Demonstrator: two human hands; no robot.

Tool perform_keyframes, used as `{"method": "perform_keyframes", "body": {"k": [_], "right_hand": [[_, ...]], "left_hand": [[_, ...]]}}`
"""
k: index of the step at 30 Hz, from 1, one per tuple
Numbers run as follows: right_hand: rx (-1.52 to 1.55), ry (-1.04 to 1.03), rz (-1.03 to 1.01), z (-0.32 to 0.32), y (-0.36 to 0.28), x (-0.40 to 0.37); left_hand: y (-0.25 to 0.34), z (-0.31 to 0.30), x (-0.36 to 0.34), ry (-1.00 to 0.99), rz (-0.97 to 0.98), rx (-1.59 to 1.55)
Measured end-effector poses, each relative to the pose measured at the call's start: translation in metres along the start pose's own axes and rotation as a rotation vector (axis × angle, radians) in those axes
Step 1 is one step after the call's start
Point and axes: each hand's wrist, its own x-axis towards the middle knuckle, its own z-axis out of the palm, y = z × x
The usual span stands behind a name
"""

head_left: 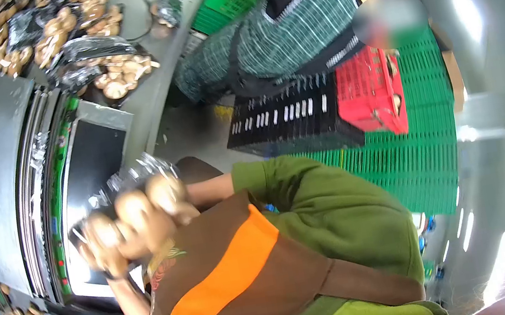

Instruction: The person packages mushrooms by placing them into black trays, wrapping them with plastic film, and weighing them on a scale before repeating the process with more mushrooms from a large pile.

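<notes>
Mushrooms (134,210), blurred and partly covered by shiny plastic film (144,167), are held between the left hand (108,258) and right hand (184,207), both gripping the pack from opposite sides. They are above the near edge of a metal machine (7,165), close to the brown apron (211,231); exact finger positions are too blurred to tell.

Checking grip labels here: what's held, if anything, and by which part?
A pack of mushrooms with plastic film, held between both hands: left hand at one end, right hand at the other. Blur hides exact finger placement.
</notes>
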Motion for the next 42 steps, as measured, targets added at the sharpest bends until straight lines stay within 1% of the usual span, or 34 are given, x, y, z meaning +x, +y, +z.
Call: {"method": "perform_keyframes", "body": {"k": [1,2,3,5,6,7,9,10,11,13,15,16,17,18,19,20,21,22,23,25,27,28,29,31,33,35,37,39,41,42], "right_hand": [[-0.113,-0.008,0.241,-0.011,-0.004,-0.013],[-0.222,-0.010,0.490,-0.026,-0.009,-0.028],[-0.324,-0.008,0.747,-0.041,-0.014,-0.041],[-0.513,-0.003,1.280,-0.060,-0.022,-0.052],[-1.137,-0.017,1.279,-0.033,-0.043,-0.037],[-1.765,-0.033,1.191,-0.005,-0.069,-0.018],[-1.700,0.245,0.526,-0.006,-0.099,0.002],[-1.699,0.240,0.529,0.001,-0.098,0.004],[-1.704,0.114,0.506,0.023,-0.092,0.013],[-1.736,-0.175,0.442,0.074,-0.083,0.042],[-1.768,-0.509,0.383,0.114,-0.087,0.066],[-1.847,-0.349,0.725,0.124,-0.092,0.069],[-1.889,-0.161,1.065,0.129,-0.093,0.072],[-1.808,-0.045,0.939,0.106,-0.101,0.065],[-1.713,0.055,0.826,0.074,-0.116,0.052],[-1.635,0.335,0.839,0.058,-0.125,0.049],[-1.538,0.588,0.855,0.040,-0.134,0.049],[-1.591,0.681,0.649,0.006,-0.152,0.046],[-1.619,0.776,0.437,-0.021,-0.166,0.049],[-1.013,1.020,0.017,-0.036,-0.186,0.094],[-0.839,0.974,-0.134,-0.021,-0.186,0.136],[-0.656,0.791,0.078,-0.029,-0.191,0.149],[-0.746,0.841,0.132,-0.033,-0.178,0.163],[-0.972,0.750,0.424,-0.043,-0.161,0.193],[-1.171,0.596,0.464,-0.059,-0.138,0.245],[-1.102,0.502,0.427,-0.098,-0.121,0.312],[-1.186,0.524,0.460,-0.144,-0.095,0.384],[-1.357,0.525,0.617,-0.221,-0.070,0.451],[-1.527,0.531,0.683,-0.297,-0.038,0.505],[-1.803,0.400,0.724,-0.343,-0.025,0.531]], "left_hand": [[0.023,-0.011,-0.006,0.072,-0.488,-0.811],[0.032,-0.017,-0.007,0.121,-1.005,-1.604],[0.012,-0.015,0.003,-0.072,-0.225,-1.576],[0.057,-0.036,0.048,0.139,-0.405,-1.585],[0.072,-0.042,0.060,0.157,-0.464,-1.649],[0.085,-0.050,0.065,0.109,-0.497,-1.783],[0.097,-0.057,0.074,0.038,-0.531,-1.976],[0.097,-0.060,0.075,0.012,-0.550,-2.038],[0.095,-0.061,0.077,-0.013,-0.568,-2.079],[0.086,-0.061,0.080,-0.063,-0.624,-2.134],[0.074,-0.058,0.073,-0.111,-0.758,-2.142],[0.066,-0.053,0.066,-0.135,-0.848,-2.132],[0.058,-0.046,0.059,-0.159,-1.008,-2.075],[0.051,-0.038,0.049,-0.182,-1.222,-1.985],[0.044,-0.029,0.039,-0.215,-1.525,-1.847],[0.042,-0.015,0.038,-0.241,-1.826,-1.741],[0.020,-0.040,0.071,-0.975,-1.331,-1.293],[0.036,-0.035,0.099,-0.478,-1.162,-2.139],[0.029,-0.036,0.110,-0.361,-1.205,-2.015],[0.009,-0.049,0.128,-0.187,-1.139,-1.649],[-0.017,-0.063,0.137,-0.077,-1.031,-1.421],[-0.031,-0.069,0.139,-0.016,-1.016,-1.341],[-0.044,-0.079,0.144,0.026,-1.021,-1.280],[-0.074,-0.100,0.153,0.056,-1.078,-1.218],[-0.110,-0.118,0.163,0.175,-1.064,-1.168],[-0.162,-0.126,0.172,0.328,-1.075,-1.060],[-0.229,-0.124,0.175,0.531,-1.174,-1.045],[-0.312,-0.109,0.158,0.652,-1.298,-1.040],[-0.388,-0.089,0.135,0.717,-1.447,-1.098],[-0.419,-0.078,0.128,0.725,-1.459,-1.084]]}}
